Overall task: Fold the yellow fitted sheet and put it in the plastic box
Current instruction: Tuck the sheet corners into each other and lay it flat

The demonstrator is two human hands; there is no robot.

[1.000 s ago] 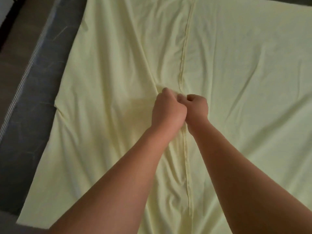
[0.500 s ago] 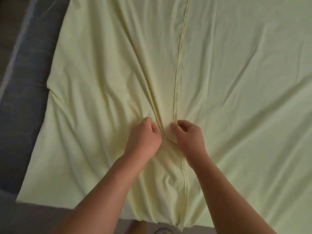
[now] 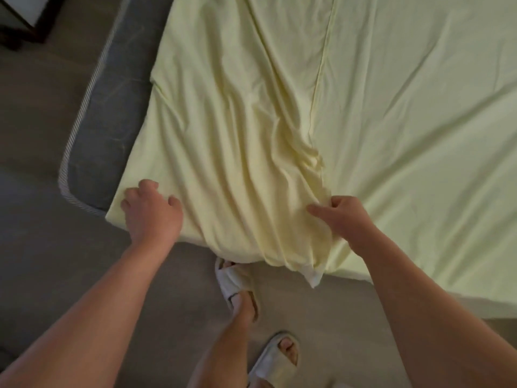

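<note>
– At the mattress (image 3: 112, 121) near edge: sheet (image 3: 391, 135) spread out, rumpled, hem drooping over. Hands?
– Well apart. Right hand (image 3: 347, 219) pinches a fold near the hem; left hand (image 3: 152, 212) curled on the corner, grip unclear.
– Handling?
– Light, limp, probably bunches. Best taken at corners, along the hem.

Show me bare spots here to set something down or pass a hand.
Free: grey mattress strip between the striped piping and the yellow fitted sheet; flat sheet right of the seam. Crowded: bunched folds between left hand and right hand.
</note>
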